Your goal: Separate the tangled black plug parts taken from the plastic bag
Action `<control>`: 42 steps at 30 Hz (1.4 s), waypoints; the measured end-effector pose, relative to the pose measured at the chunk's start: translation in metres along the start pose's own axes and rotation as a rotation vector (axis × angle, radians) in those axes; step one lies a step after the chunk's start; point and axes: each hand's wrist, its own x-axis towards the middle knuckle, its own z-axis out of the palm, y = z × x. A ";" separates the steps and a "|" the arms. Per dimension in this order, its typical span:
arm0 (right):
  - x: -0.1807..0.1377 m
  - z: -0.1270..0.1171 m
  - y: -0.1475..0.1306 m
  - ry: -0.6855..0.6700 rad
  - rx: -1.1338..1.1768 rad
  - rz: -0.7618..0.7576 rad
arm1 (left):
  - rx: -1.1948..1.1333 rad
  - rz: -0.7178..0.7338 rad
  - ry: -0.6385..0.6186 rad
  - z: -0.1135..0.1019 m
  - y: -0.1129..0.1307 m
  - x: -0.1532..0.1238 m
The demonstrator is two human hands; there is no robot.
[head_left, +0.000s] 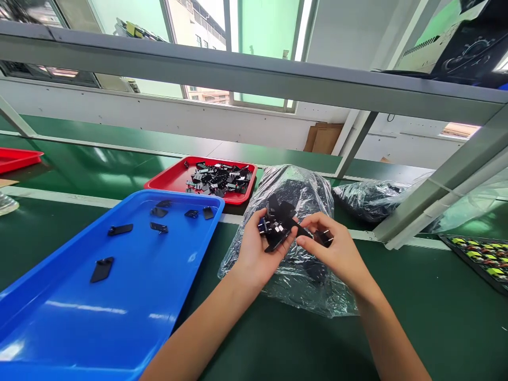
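Both hands meet over the middle of the green tabletop, just above a crumpled clear plastic bag that lies on the surface and shows more dark pieces through its film. The left hand is cupped palm-up, its fingers curled around a small cluster of black plastic parts; these are flat, glossy, angular pieces, some with a pale or metallic glint at one end, stacked loosely and jutting at different angles. The right hand is closed in a pinch, thumb and forefinger gripping one single black part of the same kind, with its tip touching or just beside the cluster in the other hand. To the near left lies a large blue tray, tilted in view, carrying a few scattered black pieces well apart from one another. Farther off, beyond the blue tray, a red tray holds a dense heap of black parts. A second red tray shows at the far left edge. To the right of the hands, farther back, lies another filled plastic bag, and at the right edge a dark tray of yellow-green components sits near the metal frame of the workstation.
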 end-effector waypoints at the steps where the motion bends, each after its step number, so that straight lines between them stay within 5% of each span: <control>1: 0.000 -0.002 -0.002 -0.024 -0.021 0.004 | -0.003 0.009 -0.001 0.000 0.001 0.001; 12: 0.016 -0.009 0.017 -0.113 0.135 0.059 | -0.070 -0.023 0.013 0.002 0.000 0.003; 20: -0.002 -0.010 0.002 -0.609 -0.366 -0.174 | -0.107 -0.002 -0.065 0.001 0.005 0.011; 24: -0.032 -0.011 -0.005 -0.588 -0.540 -0.262 | -0.092 0.034 -0.145 0.004 0.008 0.009; 29: -0.122 0.012 0.003 -0.741 -0.622 -0.167 | -0.127 0.021 -0.255 0.006 0.012 -0.006; 35: -0.200 0.057 0.059 -0.318 -0.674 0.030 | -0.104 -0.007 -0.367 0.002 0.015 -0.015; 38: -0.204 0.070 0.070 -0.235 -0.650 0.034 | -0.061 -0.004 -0.386 0.001 0.016 -0.015; 42: -0.180 0.058 0.065 -0.226 -0.325 0.155 | -0.135 -0.016 -0.426 0.001 0.015 -0.021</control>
